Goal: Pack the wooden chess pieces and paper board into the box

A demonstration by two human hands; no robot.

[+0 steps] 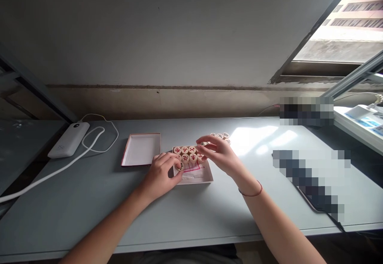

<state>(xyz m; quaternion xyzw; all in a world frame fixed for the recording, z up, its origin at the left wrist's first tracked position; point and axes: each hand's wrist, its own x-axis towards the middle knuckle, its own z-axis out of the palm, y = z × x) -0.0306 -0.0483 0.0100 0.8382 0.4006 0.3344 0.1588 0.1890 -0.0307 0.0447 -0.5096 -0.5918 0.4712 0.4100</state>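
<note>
A shallow white box [206, 175] on the desk holds rows of round wooden Chinese chess pieces [185, 158] with red characters along its far side. My left hand [163, 174] is at the box's left edge. Its thumb and fingers close on a black-marked Chinese chess piece [180, 166] in the box, just in front of the red rows. Over the box's far right corner is my right hand [217, 152], its thumb and index finger curved with a gap between them. Beyond it, more black-marked pieces [220, 136] sit on the desk, partly hidden by that hand.
An open box lid [142, 149] lies left of the box, white inside. A white power bank [68, 140] with a white cable [50, 178] is at the far left. Blurred-out dark objects [305, 180] lie on the right. The wall [167, 102] borders the desk's back edge.
</note>
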